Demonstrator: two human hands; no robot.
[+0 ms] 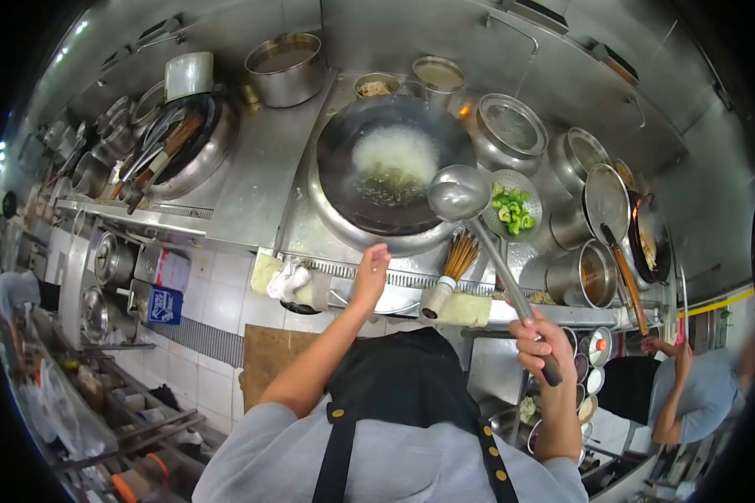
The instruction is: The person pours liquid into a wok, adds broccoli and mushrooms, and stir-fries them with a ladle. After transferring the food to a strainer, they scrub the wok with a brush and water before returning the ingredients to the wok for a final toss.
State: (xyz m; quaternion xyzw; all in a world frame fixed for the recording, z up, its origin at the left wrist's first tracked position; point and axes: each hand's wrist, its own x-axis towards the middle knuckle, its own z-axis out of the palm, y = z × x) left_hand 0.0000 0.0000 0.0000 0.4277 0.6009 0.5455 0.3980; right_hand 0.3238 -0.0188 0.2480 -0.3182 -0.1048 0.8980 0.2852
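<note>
Left hand (pixel 374 270) reaches toward the wok (pixel 341 159), fingers together (right's fingers grip a ladle (pixel 460 194)).

At the far left, we see a large steel pot (pixel 283 72) on the counter (pixel 256 172). Left of it, we find wooden-handled tools (pixel 176 144); at the right, a co-worker (pixel 703 387) wears grey.

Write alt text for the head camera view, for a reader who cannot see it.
A person's right hand grips a long-handled steel ladle over the right edge of a large round black wok holding pale, foamy liquid; the open left hand is near the wok's front rim. Beside the ladle, a perforated metal strainer holds chopped green vegetables.
</note>
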